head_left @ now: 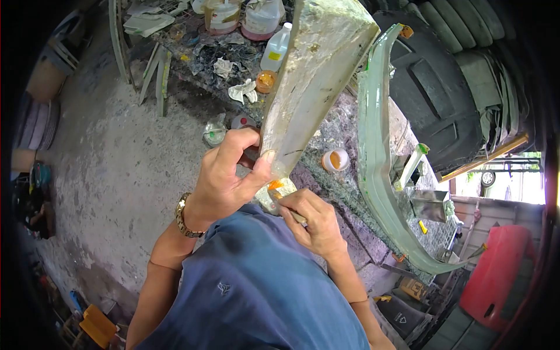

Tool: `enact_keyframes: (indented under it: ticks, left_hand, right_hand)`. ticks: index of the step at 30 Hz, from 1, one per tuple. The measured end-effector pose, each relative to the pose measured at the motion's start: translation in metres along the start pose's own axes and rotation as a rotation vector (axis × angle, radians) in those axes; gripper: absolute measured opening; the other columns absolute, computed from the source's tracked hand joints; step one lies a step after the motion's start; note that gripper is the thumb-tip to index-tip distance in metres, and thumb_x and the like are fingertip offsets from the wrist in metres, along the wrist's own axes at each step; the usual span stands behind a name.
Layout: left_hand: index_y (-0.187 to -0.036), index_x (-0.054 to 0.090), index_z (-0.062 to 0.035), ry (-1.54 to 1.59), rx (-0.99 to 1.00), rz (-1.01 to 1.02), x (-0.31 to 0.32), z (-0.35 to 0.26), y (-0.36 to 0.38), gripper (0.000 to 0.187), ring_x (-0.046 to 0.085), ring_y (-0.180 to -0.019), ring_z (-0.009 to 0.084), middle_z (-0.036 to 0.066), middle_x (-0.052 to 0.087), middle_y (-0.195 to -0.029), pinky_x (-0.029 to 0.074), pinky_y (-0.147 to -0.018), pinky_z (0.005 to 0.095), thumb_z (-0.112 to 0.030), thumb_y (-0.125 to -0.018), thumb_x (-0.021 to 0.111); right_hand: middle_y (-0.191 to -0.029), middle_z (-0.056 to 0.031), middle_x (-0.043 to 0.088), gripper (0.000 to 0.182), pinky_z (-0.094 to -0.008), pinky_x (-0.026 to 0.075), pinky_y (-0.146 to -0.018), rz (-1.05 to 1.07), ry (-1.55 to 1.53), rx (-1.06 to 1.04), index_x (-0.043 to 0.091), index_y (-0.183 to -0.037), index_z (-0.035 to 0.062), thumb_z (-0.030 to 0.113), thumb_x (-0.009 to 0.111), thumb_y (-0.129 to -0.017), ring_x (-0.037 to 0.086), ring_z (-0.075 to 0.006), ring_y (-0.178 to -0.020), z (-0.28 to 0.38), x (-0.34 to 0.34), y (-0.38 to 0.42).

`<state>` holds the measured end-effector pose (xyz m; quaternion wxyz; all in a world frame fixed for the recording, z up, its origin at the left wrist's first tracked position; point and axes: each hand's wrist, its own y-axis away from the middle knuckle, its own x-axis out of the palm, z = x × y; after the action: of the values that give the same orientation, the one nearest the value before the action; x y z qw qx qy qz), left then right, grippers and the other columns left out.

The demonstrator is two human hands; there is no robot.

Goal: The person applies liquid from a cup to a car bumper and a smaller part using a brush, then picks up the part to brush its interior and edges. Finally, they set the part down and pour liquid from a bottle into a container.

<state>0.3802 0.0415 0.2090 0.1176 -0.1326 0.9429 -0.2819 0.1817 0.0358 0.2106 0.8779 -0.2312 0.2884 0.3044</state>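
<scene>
A long, pale, rough-surfaced panel [309,87] slants up from my hands to the top of the head view. My left hand [236,175] pinches the lower left edge of this panel between thumb and fingers; a metal watch is on that wrist. Just right of the panel's lower tip, my right hand [312,221] is closed round a small tool with a light handle [298,217], its fingers close to the tip. Orange material [275,184] shows at the tip, between the two hands. The tool's working end is mostly hidden by my fingers.
A white cup with orange contents [335,160] stands on the stained worktable, beside a long curved green part [376,151]. Farther back are an orange-filled container [266,81], a clear bottle [276,49] and white cloths [242,91]. A red panel [497,274] leans at the right.
</scene>
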Motion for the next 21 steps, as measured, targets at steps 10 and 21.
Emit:
enact_keyframes:
  ticks: [10, 21]
  left_hand:
    - [-0.107, 0.048, 0.0024, 0.07, -0.082, 0.04, -0.006, 0.0, -0.003, 0.027, 0.059, -0.071, 0.0091, 0.01, 0.06, -0.088, 0.051, -0.06, 0.0239, -0.003, -0.085, 0.063]
    - [-0.106, 0.049, 0.002, 0.079, -0.081, 0.042, -0.002, -0.003, -0.006, 0.026, 0.059, -0.072, 0.0079, 0.008, 0.06, -0.09, 0.051, -0.059, 0.0227, -0.004, -0.086, 0.063]
  right_hand:
    - [-0.081, -0.0073, 0.062, 0.01, -0.0263, 0.044, -0.059, -0.216, -0.502, 0.278, 0.064, -0.09, -0.0015, 0.002, 0.061, -0.081, 0.057, -0.0131, -0.071, -0.031, -0.039, 0.01]
    - [-0.083, -0.0055, 0.061, 0.008, -0.0232, 0.045, -0.062, -0.106, -0.571, 0.402, 0.063, -0.09, -0.0013, 0.005, 0.059, -0.086, 0.056, -0.0087, -0.069, -0.038, -0.016, 0.002]
